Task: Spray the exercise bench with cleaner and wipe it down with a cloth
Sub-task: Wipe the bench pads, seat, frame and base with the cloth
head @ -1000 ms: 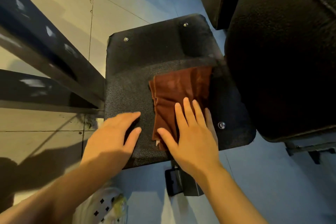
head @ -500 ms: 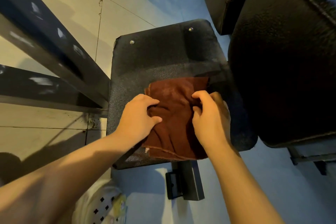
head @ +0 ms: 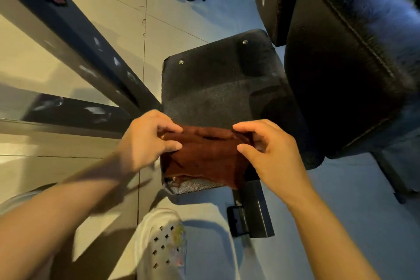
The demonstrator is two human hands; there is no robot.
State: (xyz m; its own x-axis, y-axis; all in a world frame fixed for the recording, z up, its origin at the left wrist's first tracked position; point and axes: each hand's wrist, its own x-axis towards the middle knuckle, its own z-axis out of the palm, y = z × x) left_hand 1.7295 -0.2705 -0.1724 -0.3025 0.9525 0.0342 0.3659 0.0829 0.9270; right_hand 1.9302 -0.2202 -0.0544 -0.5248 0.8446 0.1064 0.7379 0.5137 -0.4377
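Note:
A brown cloth (head: 205, 157) hangs over the near part of the black textured bench plate (head: 218, 88). My left hand (head: 147, 141) pinches the cloth's upper left corner between thumb and fingers. My right hand (head: 270, 154) pinches its upper right corner the same way. The top edge of the cloth is lifted and stretched between both hands, while its lower edge still lies near the plate's front rim. No spray bottle is in view.
A large black padded seat (head: 350, 59) stands close on the right. Dark metal frame bars (head: 86, 52) run diagonally at the left. A black bracket (head: 250, 213) sits under the plate, and a white perforated shoe (head: 163, 245) stands on the tiled floor below.
My hands went from lying flat on the cloth and plate to gripping the cloth, then drew it toward me and spread apart, lifting its top edge by both corners.

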